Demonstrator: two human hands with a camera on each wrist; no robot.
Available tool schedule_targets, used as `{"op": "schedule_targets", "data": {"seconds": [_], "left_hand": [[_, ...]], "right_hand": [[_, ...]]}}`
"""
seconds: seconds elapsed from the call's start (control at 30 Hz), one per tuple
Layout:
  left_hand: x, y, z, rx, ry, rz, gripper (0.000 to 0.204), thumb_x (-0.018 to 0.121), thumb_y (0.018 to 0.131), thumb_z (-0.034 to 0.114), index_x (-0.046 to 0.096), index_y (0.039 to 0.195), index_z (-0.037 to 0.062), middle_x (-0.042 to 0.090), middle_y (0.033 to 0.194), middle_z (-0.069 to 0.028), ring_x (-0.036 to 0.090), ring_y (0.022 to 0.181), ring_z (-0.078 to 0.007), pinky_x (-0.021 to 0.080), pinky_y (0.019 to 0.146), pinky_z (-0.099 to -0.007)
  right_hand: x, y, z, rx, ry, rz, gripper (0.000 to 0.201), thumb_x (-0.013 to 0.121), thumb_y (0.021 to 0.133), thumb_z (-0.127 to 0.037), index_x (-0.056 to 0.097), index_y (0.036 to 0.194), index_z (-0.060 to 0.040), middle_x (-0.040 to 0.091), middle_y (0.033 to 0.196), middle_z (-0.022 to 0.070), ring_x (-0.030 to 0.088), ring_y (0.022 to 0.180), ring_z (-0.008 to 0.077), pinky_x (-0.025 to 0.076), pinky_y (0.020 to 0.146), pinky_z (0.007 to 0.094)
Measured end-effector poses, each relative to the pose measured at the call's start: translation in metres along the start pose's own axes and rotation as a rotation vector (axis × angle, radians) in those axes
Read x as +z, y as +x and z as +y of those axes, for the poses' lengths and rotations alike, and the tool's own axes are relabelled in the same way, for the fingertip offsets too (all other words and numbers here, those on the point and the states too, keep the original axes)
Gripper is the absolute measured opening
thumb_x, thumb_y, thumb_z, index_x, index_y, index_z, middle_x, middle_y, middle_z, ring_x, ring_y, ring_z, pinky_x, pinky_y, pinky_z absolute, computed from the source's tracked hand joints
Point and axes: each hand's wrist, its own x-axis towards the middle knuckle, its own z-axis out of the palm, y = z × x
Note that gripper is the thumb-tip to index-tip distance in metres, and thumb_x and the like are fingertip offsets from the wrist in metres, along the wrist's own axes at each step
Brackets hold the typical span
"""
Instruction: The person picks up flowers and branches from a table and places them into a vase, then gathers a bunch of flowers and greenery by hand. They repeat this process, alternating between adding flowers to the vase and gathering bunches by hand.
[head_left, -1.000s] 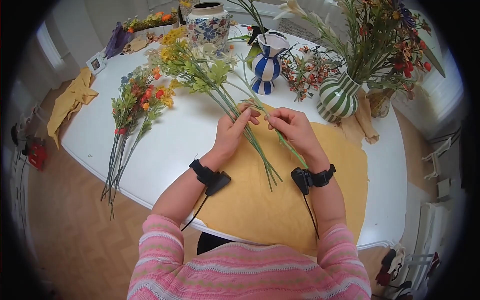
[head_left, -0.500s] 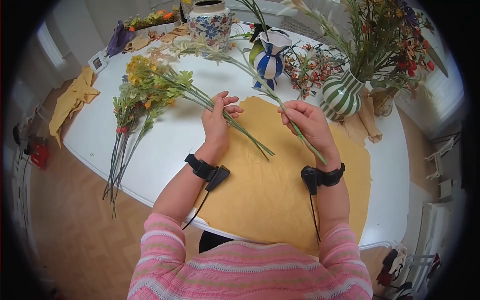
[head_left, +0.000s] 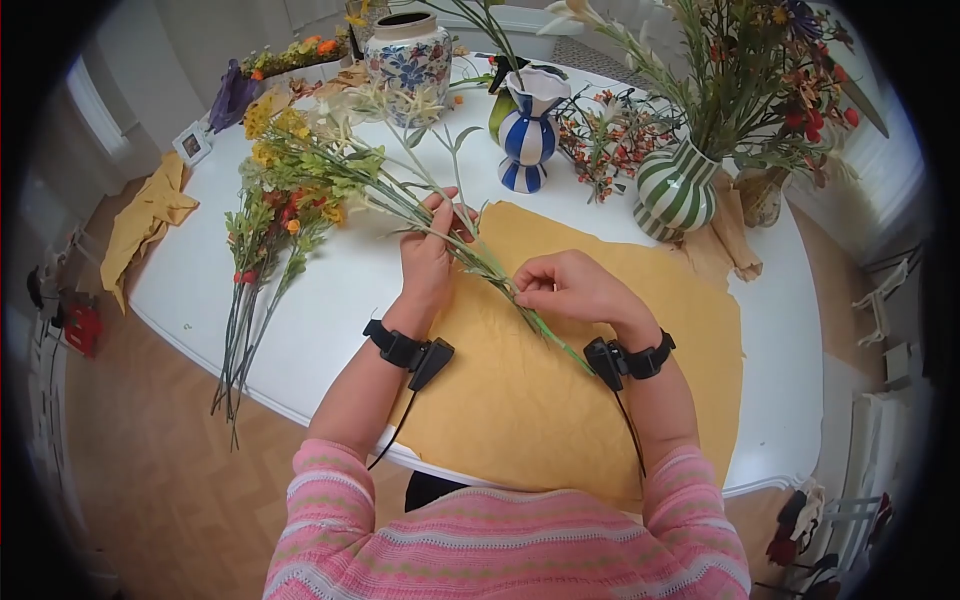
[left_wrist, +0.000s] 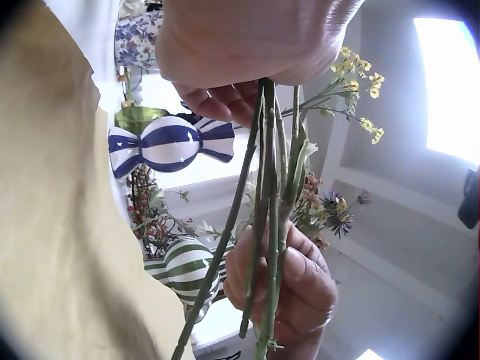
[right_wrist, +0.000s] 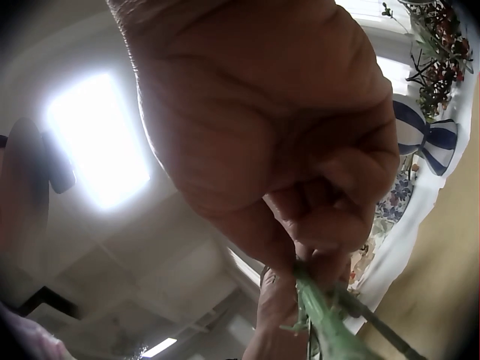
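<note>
Yellow cloth [head_left: 150,220]: hangs over the left edge of the white table [head_left: 190,270], above wooden floor [head_left: 180,480]
Lying bunch [head_left: 290,210]: flat on the table, its stem ends jutting past the near edge
White gap: tabletop runs from those stems to the left forearm
Left hand [head_left: 428,262]: holds the held bunch [head_left: 355,170] between thumb and fingers, its yellow heads over the lying bunch; whether they touch, I cannot tell
Stem ends: only the left wrist view separates them, hanging below the left hand in front of the other hand, with a bright pane [left_wrist: 450,82] of the room beyond
Flowered jar [head_left: 408,60]: stands at the far side
Blue-striped vase [head_left: 530,135]: upright beyond the hands
Right hand [head_left: 580,287]: pinches a green stem [head_left: 560,345]; the right wrist view shows thumb and finger meeting on it, less plain from the head
Yellow sheet [head_left: 670,400]: under both hands, reaching the table's near edge and spreading right of the right forearm
Green-striped vase [head_left: 678,192]: beyond the sheet's far right side, well apart from the right hand
</note>
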Motion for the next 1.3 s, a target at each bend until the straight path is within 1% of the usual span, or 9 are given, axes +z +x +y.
{"op": "schedule_targets", "data": {"seconds": [0.17, 0.23, 0.27, 0.33, 0.53, 0.73, 0.9, 1.1, 1.3], "left_hand": [[0.01, -0.007, 0.003, 0.019, 0.101, -0.067, 0.025, 0.056, 0.098, 0.019, 0.054, 0.115, 0.0006, 0.064, 0.092, -0.0089, 0.06, 0.077, -0.014, 0.047, 0.07, -0.0253], [0.013, -0.009, 0.002, 0.033, 0.175, -0.088, 0.022, 0.055, 0.099, 0.018, 0.053, 0.114, 0.0015, 0.063, 0.091, -0.0086, 0.059, 0.076, -0.0138, 0.047, 0.069, -0.0256], [0.013, -0.01, 0.001, 0.054, 0.203, -0.112, 0.022, 0.054, 0.099, 0.017, 0.053, 0.114, 0.0011, 0.063, 0.091, -0.0091, 0.06, 0.076, -0.0143, 0.048, 0.07, -0.0258], [0.011, -0.011, 0.002, 0.081, 0.234, -0.14, 0.021, 0.053, 0.099, 0.016, 0.052, 0.115, 0.0008, 0.063, 0.09, -0.0096, 0.06, 0.077, -0.0148, 0.048, 0.071, -0.026], [0.018, -0.016, 0.01, 0.208, 0.187, -0.188, 0.022, 0.052, 0.099, 0.012, 0.052, 0.117, -0.0009, 0.062, 0.086, -0.0097, 0.06, 0.077, -0.0155, 0.049, 0.074, -0.0281], [0.019, -0.019, 0.005, 0.339, 0.241, -0.082, 0.021, 0.051, 0.1, 0.011, 0.053, 0.117, 0.0006, 0.061, 0.082, -0.0077, 0.059, 0.076, -0.0144, 0.049, 0.073, -0.0282], [0.024, -0.024, 0.008, 0.447, 0.311, 0.034, 0.021, 0.05, 0.1, 0.011, 0.053, 0.118, 0.0008, 0.06, 0.081, -0.0064, 0.058, 0.076, -0.0127, 0.049, 0.07, -0.0273], [0.018, -0.017, 0.006, 0.466, 0.311, 0.157, 0.02, 0.05, 0.1, 0.01, 0.053, 0.118, 0.0015, 0.06, 0.08, -0.0062, 0.057, 0.072, -0.0109, 0.049, 0.065, -0.0246], [0.02, -0.018, 0.003, 0.415, 0.3, 0.122, 0.017, 0.049, 0.101, 0.011, 0.056, 0.113, 0.0012, 0.06, 0.08, -0.0059, 0.056, 0.07, -0.0106, 0.048, 0.063, -0.024]], "right_hand": [[0.006, 0.002, -0.004, -0.006, 0.058, 0.141, 0.023, 0.073, 0.078, -0.021, 0.067, 0.089, -0.0015, 0.064, 0.069, 0.0077, 0.057, 0.06, 0.0151, 0.045, 0.058, 0.0295], [0.005, 0.001, -0.01, 0.022, -0.135, 0.227, 0.021, 0.074, 0.082, -0.015, 0.067, 0.092, 0.0017, 0.064, 0.072, 0.0001, 0.054, 0.063, 0.0035, 0.043, 0.057, 0.0215], [0.006, 0.0, -0.011, 0.019, -0.136, 0.231, 0.021, 0.074, 0.082, -0.015, 0.067, 0.092, 0.0017, 0.064, 0.072, 0.0001, 0.054, 0.063, 0.0035, 0.043, 0.057, 0.0215], [0.006, -0.001, -0.013, -0.026, -0.081, 0.351, 0.02, 0.072, 0.082, -0.022, 0.069, 0.086, -0.0031, 0.066, 0.068, 0.0073, 0.059, 0.057, 0.0154, 0.045, 0.055, 0.0283], [-0.014, -0.01, -0.017, -0.158, -0.008, 0.523, 0.015, 0.067, 0.086, -0.016, 0.071, 0.084, -0.0016, 0.068, 0.068, 0.007, 0.062, 0.057, 0.0127, 0.046, 0.054, 0.0254], [-0.02, -0.017, -0.036, -0.347, -0.019, 0.611, 0.013, 0.065, 0.088, -0.01, 0.07, 0.085, 0.002, 0.068, 0.067, 0.0059, 0.063, 0.06, 0.0111, 0.047, 0.056, 0.0245], [-0.025, -0.014, -0.044, -0.34, -0.069, 0.753, 0.012, 0.064, 0.089, -0.008, 0.07, 0.089, 0.0021, 0.067, 0.067, 0.0056, 0.063, 0.06, 0.0098, 0.047, 0.056, 0.0241], [-0.036, -0.019, -0.057, -0.352, -0.061, 0.816, 0.013, 0.063, 0.09, -0.008, 0.069, 0.091, 0.003, 0.067, 0.067, 0.0056, 0.062, 0.061, 0.0089, 0.047, 0.058, 0.0233], [-0.053, 0.008, -0.056, -0.395, 0.051, 0.861, 0.015, 0.062, 0.091, -0.01, 0.069, 0.092, 0.0029, 0.068, 0.068, 0.0039, 0.06, 0.064, 0.0061, 0.046, 0.06, 0.0225]]}}
